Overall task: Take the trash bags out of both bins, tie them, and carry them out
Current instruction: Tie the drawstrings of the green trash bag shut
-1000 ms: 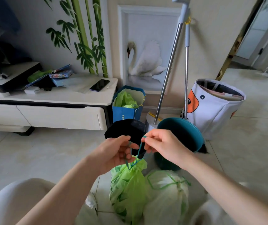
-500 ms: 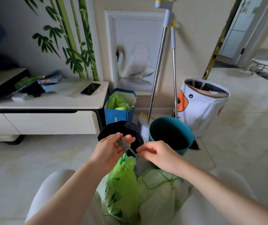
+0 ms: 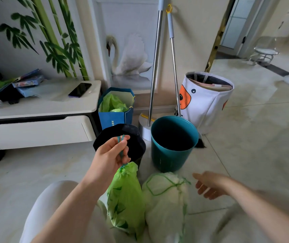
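On the tiled floor, the teal bin at 12 o'clock gapes empty beside a black bin. The left hand pinches the green bag's drawstring; the right hand hangs spread beside the white bag at 6 o'clock.

soft daylight from right | wide-angle edge bending | right hand motion-blurred (slightly)

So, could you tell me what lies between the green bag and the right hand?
In the head view, the white bag lies on the floor between the green bag and the open right hand, touching the green bag.
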Demonstrator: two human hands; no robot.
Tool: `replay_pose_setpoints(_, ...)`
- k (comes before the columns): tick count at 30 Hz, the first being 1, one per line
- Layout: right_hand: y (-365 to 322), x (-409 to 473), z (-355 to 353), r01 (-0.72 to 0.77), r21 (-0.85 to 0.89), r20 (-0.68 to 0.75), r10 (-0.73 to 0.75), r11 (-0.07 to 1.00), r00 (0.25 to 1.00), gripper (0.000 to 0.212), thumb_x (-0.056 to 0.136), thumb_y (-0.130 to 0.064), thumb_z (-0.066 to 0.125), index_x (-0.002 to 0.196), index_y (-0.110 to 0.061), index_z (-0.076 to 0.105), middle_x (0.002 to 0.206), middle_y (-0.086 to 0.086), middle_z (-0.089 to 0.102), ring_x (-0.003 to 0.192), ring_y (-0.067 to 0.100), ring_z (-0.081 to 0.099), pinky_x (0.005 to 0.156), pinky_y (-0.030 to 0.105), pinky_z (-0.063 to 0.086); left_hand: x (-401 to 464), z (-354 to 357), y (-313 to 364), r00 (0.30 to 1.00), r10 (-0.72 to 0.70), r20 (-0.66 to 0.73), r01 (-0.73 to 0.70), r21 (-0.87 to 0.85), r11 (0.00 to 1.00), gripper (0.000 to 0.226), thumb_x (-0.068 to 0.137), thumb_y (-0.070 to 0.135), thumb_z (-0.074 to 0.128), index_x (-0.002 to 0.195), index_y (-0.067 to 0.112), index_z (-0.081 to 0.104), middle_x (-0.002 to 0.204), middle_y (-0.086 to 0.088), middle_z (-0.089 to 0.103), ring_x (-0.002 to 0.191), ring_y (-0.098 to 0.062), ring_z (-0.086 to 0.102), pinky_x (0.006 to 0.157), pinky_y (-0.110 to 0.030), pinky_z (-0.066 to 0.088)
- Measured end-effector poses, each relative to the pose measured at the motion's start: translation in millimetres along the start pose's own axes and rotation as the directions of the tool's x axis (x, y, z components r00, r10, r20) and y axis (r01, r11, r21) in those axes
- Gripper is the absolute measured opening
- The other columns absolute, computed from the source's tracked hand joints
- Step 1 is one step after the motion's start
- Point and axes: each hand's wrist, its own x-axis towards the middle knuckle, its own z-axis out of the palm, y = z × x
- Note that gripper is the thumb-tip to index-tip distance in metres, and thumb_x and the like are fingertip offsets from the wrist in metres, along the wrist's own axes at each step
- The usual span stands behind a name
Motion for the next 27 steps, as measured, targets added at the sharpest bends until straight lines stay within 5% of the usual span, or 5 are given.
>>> replay_pose_setpoints(4, -2, 6, 9, -0.029, 0.141, 0.061, 0.020, 0.990, 0.998, 0.058, 0.096, -0.052, 0.037, 0.097, -0.004, 0.070, 0.089, 0.007, 0.072, 0.071, 0.021, 0.061, 0.068, 0.028, 0.053, 4, 3, -4, 1.000, -0.005, 0.003, 0.004, 0.008, 1.000, 0.020, 0.097, 0.013, 0.049, 0.111, 0.006, 0.061, 0.064, 0.000, 0.048, 0.051, -0.014, 0.042, 0.065, -0.029, 0.042)
replay_pose_setpoints(8, -17, 7, 14, 0.068, 0.313, -0.025, -0.063, 0.947, 0.998, 0.024, 0.090, -0.028, 0.057, 0.082, -0.007, 0.064, 0.082, 0.009, 0.063, 0.068, 0.020, 0.054, 0.063, 0.028, 0.051, 5, 4, -6, 1.000, -0.012, 0.006, 0.011, 0.025, 1.000, 0.022, 0.097, 0.018, 0.050, 0.110, 0.007, 0.064, 0.065, -0.001, 0.050, 0.052, -0.015, 0.043, 0.067, -0.033, 0.041)
replay_pose_setpoints(15, -56, -15, 19, 0.401, 0.455, -0.190, -0.353, 0.796, 0.916, 0.016, 0.093, -0.017, 0.052, 0.079, -0.013, 0.058, 0.070, 0.004, 0.064, 0.067, 0.017, 0.058, 0.073, 0.033, 0.052, 3, 1, -4, 1.000, -0.011, 0.006, 0.011, 0.019, 1.000, 0.023, 0.097, 0.019, 0.048, 0.110, 0.007, 0.064, 0.064, 0.000, 0.049, 0.052, -0.014, 0.042, 0.064, -0.030, 0.041)
replay_pose_setpoints(21, -82, -41, 39, 0.569, 0.091, -0.178, -0.549, 0.817, 0.817, 0.022, 0.091, -0.026, 0.055, 0.078, -0.012, 0.065, 0.057, -0.003, 0.052, 0.057, 0.013, 0.049, 0.064, 0.027, 0.041, 2, -1, -3, 0.999, 0.014, -0.029, -0.013, 0.035, 0.999, 0.021, 0.097, 0.017, 0.049, 0.105, 0.007, 0.066, 0.062, 0.001, 0.041, 0.054, -0.015, 0.031, 0.063, -0.031, 0.034)
replay_pose_setpoints(27, -102, -54, 44, 0.289, 0.747, 0.031, -0.466, 0.599, 0.884, 0.033, 0.100, -0.031, 0.043, 0.090, -0.003, 0.057, 0.042, -0.003, 0.040, 0.042, 0.013, 0.036, 0.051, 0.026, 0.038, 0, -5, -2, 0.999, 0.016, -0.035, -0.015, 0.033, 0.999, 0.021, 0.097, 0.018, 0.050, 0.106, 0.007, 0.066, 0.062, 0.001, 0.041, 0.055, -0.016, 0.030, 0.065, -0.033, 0.034)
